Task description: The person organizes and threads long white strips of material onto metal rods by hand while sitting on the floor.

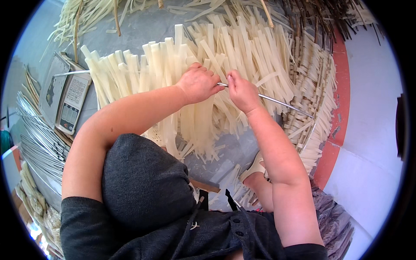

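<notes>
My left hand (pixel 198 82) rests closed on a row of pale, flat strips (pixel 151 69) laid side by side on the grey floor. My right hand (pixel 242 91) pinches a thin metal rod (pixel 281 103) near its left end. The rod runs from between my two hands out to the right, across a heap of the same pale strips (pixel 260 52). Left fingertips meet the rod's end, so both hands hold it. My forearms come in from the lower edge, and my knee in dark cloth (pixel 143 182) sits below the left arm.
A weighing scale with a keypad (pixel 71 102) lies at the left. A bundle of thin metal rods (pixel 39 143) curves along the left edge. More strips are piled at the right (pixel 314 86) by a red-painted kerb (pixel 340 99). My sandalled foot (pixel 253 169) rests among strips.
</notes>
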Demonstrator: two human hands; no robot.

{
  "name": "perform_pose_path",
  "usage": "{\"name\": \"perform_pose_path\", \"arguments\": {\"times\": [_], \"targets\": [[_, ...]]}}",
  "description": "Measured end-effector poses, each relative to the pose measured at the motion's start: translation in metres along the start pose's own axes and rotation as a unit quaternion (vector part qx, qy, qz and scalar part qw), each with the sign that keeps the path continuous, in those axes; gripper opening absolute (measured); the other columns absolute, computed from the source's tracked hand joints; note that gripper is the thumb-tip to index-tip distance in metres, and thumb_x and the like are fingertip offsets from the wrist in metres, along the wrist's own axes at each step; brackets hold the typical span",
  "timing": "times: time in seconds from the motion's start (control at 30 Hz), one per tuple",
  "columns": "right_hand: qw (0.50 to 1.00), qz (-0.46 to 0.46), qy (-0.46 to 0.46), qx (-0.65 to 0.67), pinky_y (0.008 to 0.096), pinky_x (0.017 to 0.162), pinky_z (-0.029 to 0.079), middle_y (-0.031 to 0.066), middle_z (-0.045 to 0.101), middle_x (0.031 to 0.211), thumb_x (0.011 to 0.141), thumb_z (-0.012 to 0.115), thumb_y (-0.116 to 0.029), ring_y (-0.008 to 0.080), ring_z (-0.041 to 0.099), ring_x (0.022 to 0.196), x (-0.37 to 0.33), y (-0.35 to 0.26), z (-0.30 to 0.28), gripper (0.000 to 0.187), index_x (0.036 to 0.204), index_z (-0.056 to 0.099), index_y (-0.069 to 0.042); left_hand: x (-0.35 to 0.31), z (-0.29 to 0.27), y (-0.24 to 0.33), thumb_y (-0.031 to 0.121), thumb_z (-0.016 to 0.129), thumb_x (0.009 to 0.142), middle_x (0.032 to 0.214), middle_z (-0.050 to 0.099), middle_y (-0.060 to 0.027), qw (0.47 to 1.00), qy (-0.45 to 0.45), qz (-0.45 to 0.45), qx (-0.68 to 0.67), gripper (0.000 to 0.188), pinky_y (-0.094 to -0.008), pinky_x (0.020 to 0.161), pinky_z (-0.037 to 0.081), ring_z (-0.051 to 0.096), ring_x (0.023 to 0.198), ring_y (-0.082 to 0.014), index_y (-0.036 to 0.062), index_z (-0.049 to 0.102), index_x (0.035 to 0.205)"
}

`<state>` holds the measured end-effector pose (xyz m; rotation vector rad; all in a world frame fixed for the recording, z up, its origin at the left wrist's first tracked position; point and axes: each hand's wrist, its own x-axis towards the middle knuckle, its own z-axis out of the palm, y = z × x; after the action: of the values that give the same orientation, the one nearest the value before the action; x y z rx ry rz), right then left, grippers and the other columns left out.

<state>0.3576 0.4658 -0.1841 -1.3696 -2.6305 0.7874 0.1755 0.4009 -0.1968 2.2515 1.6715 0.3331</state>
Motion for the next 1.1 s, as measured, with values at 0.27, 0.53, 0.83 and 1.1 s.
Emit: {"name": "perform_pose_path", "arguments": {"times": [0.27,0.53,0.83,1.1], "targets": [[0.998,-0.025,0.014,-0.056,0.0518,0.059,0.047,0.0149,0.064,0.068,0.097,0.044,-0.029,0.0388,0.062,0.064,-0.005,0.032,-0.012,0.016,0.100,0.052,-0.016,0.008,-0.011,0.004,0.043,0.054,0.092,0.076,0.065,-0.0071,0.997,-0.068,-0.021,-0.024,0.032,-0.0398,0.085,0.042,0.064,0.079,-0.0254,0.0132,0.064,0.090],[0.991,-0.054,0.066,-0.100,0.0495,0.059,0.049,0.0142,0.064,0.067,0.096,0.047,-0.027,0.0374,0.063,0.063,-0.019,0.082,-0.054,0.014,0.102,0.054,-0.017,0.010,-0.029,0.003,0.043,0.047,0.097,0.077,0.067,-0.0068,0.990,-0.127,-0.036,-0.051,0.035,-0.0413,0.084,0.041,0.065,0.078,-0.0260,0.0127,0.064,0.095],[0.979,-0.031,0.061,-0.192,0.0492,0.059,0.050,0.0160,0.064,0.068,0.096,0.048,-0.026,0.0387,0.063,0.065,-0.042,0.150,-0.119,0.013,0.103,0.053,-0.016,0.002,-0.033,0.001,0.042,0.047,0.096,0.076,0.067,-0.0072,0.992,-0.101,-0.049,-0.063,0.033,-0.0421,0.086,0.041,0.064,0.077,-0.0269,0.0127,0.064,0.096],[0.980,0.085,0.073,-0.164,0.0503,0.073,0.048,0.0192,0.066,0.083,0.098,0.042,-0.033,0.0394,0.063,0.081,-0.044,0.120,-0.118,0.029,0.105,0.060,-0.012,-0.008,-0.028,-0.008,0.040,0.048,0.096,0.077,0.066,-0.0075,0.994,-0.063,-0.051,-0.077,0.031,-0.0404,0.088,0.041,0.064,0.079,-0.0275,0.0127,0.062,0.095]]}}
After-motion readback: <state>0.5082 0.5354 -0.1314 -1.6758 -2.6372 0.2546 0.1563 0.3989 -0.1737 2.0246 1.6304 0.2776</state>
